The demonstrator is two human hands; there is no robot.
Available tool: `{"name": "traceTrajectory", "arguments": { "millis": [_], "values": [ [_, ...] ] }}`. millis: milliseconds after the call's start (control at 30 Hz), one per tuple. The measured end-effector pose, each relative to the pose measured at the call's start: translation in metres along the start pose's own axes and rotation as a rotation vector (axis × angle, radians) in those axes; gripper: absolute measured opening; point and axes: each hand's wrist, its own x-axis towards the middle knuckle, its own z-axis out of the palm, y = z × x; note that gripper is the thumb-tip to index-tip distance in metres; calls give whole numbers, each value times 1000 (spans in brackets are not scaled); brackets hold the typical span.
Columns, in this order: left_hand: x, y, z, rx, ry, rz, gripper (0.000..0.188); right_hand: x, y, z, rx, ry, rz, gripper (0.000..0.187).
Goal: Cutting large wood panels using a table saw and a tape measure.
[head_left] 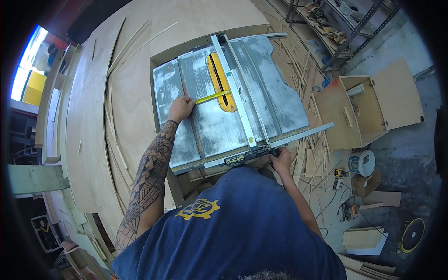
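In front of me is a table saw (214, 135) with a worn grey metal top. Its yellow throat plate (217, 77) has a dark lengthwise slot. My left hand (181, 109) is closed around the near end of a tape measure, whose yellow blade (210, 98) stretches rightward across the throat plate to the pale metal rip fence (236, 88). The tape's case is hidden by the fingers. At the saw's front rail, my right hand (282, 162) grips a black fence handle (276, 152), partly covered by the fingers.
Large plywood sheets (93, 126) surround the saw's left and far sides. Thin wood offcuts (305, 79) litter the right. Beyond stand an open wooden cabinet (347, 112), a tool shelf (326, 32), a bucket (362, 163), a cordless drill (340, 173) and a corded orange tool (349, 211).
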Motion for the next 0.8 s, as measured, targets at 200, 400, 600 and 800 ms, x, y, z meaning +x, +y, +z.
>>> {"name": "traceTrajectory", "arguments": {
  "millis": [200, 400, 600, 800],
  "values": [
    [0, -1, 2, 3, 17, 16, 36, -2, 3, 3, -7, 23, -24, 56],
    [1, -1, 2, 30, 31, 47, 37, -4, 2, 3, 17, 38, -19, 52],
    [1, 3, 0, 21, 17, 55, 38, -4, 4, 4, 25, 85, -70, 51],
    [1, 1, 0, 30, 12, 49, 38, -5, 4, 2, 40, 64, -78, 50]
  ]
}}
